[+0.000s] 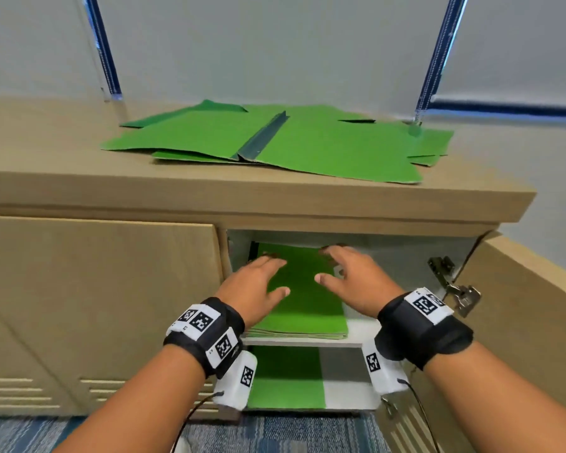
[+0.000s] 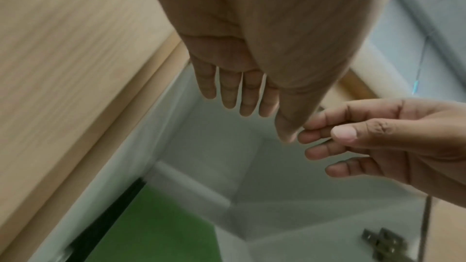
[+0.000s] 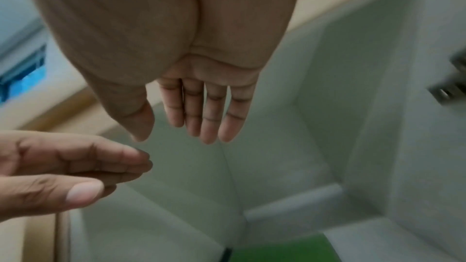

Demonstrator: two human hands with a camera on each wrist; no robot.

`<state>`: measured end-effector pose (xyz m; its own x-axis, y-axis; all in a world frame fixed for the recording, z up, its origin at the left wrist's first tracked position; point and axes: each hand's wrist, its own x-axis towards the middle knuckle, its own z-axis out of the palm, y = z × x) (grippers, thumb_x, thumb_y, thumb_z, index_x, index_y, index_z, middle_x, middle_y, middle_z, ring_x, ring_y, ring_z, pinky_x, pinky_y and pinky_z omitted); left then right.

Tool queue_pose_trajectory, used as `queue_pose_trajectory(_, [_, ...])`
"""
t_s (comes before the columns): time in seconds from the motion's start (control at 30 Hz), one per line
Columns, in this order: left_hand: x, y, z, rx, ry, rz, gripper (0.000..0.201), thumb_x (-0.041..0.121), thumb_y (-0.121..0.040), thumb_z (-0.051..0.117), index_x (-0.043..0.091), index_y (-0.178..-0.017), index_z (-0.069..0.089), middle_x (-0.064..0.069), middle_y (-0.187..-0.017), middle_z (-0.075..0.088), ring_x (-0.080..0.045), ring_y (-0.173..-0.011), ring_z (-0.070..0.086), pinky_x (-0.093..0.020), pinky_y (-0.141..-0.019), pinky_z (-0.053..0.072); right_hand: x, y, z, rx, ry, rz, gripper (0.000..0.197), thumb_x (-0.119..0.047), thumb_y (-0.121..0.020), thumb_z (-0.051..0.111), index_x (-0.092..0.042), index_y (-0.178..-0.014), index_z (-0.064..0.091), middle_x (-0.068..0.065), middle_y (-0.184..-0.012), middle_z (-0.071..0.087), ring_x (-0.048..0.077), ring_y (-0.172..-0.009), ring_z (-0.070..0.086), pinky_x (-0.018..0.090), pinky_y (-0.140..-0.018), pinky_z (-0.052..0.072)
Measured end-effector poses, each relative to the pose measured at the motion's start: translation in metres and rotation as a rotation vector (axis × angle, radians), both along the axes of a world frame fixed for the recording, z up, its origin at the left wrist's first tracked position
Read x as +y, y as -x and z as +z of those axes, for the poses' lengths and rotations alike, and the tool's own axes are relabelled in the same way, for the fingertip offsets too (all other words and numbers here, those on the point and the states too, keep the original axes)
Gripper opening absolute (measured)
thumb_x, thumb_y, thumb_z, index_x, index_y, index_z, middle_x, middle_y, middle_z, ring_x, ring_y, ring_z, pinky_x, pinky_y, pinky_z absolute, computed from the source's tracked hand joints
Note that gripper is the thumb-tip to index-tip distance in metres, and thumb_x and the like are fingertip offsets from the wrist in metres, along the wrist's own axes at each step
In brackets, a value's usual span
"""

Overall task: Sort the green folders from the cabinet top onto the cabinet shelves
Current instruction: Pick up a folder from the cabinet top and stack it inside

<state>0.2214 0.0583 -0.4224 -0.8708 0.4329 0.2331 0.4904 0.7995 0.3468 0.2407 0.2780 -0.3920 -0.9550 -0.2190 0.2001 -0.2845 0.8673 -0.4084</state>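
Several green folders (image 1: 275,138) lie spread and overlapping on the wooden cabinet top (image 1: 79,178). Inside the open cabinet, a stack of green folders (image 1: 304,299) lies flat on the upper white shelf (image 1: 356,335). More green folders (image 1: 285,377) lie on the shelf below. My left hand (image 1: 258,282) and right hand (image 1: 350,276) hover just above the upper stack, palms down. In both wrist views the fingers are straight and slightly spread, holding nothing: left hand (image 2: 242,87), right hand (image 3: 199,107). The stack shows green below them (image 2: 156,232) (image 3: 285,250).
The left cabinet door (image 1: 95,305) is closed. The right door (image 1: 520,305) stands open, with a metal hinge (image 1: 455,286) on it. Window blinds and a blue frame (image 1: 504,109) rise behind the cabinet top. Blue patterned carpet (image 1: 275,433) lies below.
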Motion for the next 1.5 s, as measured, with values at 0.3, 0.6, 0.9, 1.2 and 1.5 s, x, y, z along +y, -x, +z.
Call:
queue_pose_trajectory(0.3, [-0.006, -0.036, 0.142, 0.358, -0.027, 0.022, 0.029, 0.044, -0.093, 0.048, 0.029, -0.113, 0.063, 0.007, -0.104, 0.065, -0.016, -0.097, 0.061, -0.033, -0.080, 0.049, -0.023, -0.046, 0.132, 0.198, 0.084, 0.091, 0.035, -0.036, -0.087, 0.064, -0.022, -0.119, 0.061, -0.008, -0.111, 0.066, 0.007, -0.096, 0.062, 0.026, -0.086, 0.051])
queue_pose_trajectory(0.6, [-0.001, 0.000, 0.176, 0.138, 0.275, 0.284, 0.112, 0.087, -0.068, 0.041, 0.022, -0.153, 0.006, -0.012, -0.158, 0.019, -0.027, -0.145, 0.020, -0.052, -0.118, 0.012, -0.002, -0.045, 0.167, 0.239, 0.171, -0.090, 0.026, -0.035, -0.086, 0.066, -0.023, -0.109, 0.064, -0.010, -0.103, 0.065, 0.006, -0.086, 0.060, 0.022, -0.074, 0.043])
queue_pose_trajectory(0.9, [-0.006, -0.024, 0.179, 0.266, 0.304, 0.394, 0.051, 0.022, -0.088, 0.048, 0.016, -0.138, 0.041, -0.008, -0.126, 0.049, -0.029, -0.116, 0.046, -0.041, -0.093, 0.039, 0.057, -0.039, 0.150, 0.248, 0.412, -0.433, 0.018, -0.033, -0.084, 0.068, -0.018, -0.077, 0.062, 0.000, -0.082, 0.065, 0.023, -0.085, 0.061, 0.032, -0.072, 0.042])
queue_pose_trajectory(1.2, [-0.008, -0.046, 0.199, 0.342, -0.021, 0.329, 0.062, 0.003, -0.092, 0.035, 0.023, -0.149, 0.022, -0.004, -0.144, 0.045, -0.027, -0.129, 0.045, -0.047, -0.107, 0.035, 0.061, -0.032, 0.142, 0.134, 0.412, -0.473, 0.033, -0.043, -0.078, 0.073, -0.016, -0.094, 0.062, 0.010, -0.104, 0.061, 0.026, -0.096, 0.058, 0.032, -0.081, 0.044])
queue_pose_trajectory(1.5, [0.007, -0.075, 0.250, 0.607, -0.679, 0.022, 0.062, -0.019, -0.081, 0.038, 0.027, -0.114, 0.066, 0.000, -0.136, 0.053, -0.003, -0.125, 0.045, -0.002, -0.100, 0.027, 0.028, -0.037, 0.146, 0.017, 0.815, -0.301, 0.044, -0.030, -0.080, 0.076, -0.006, -0.112, 0.058, 0.007, -0.107, 0.062, 0.015, -0.082, 0.056, 0.033, -0.074, 0.044])
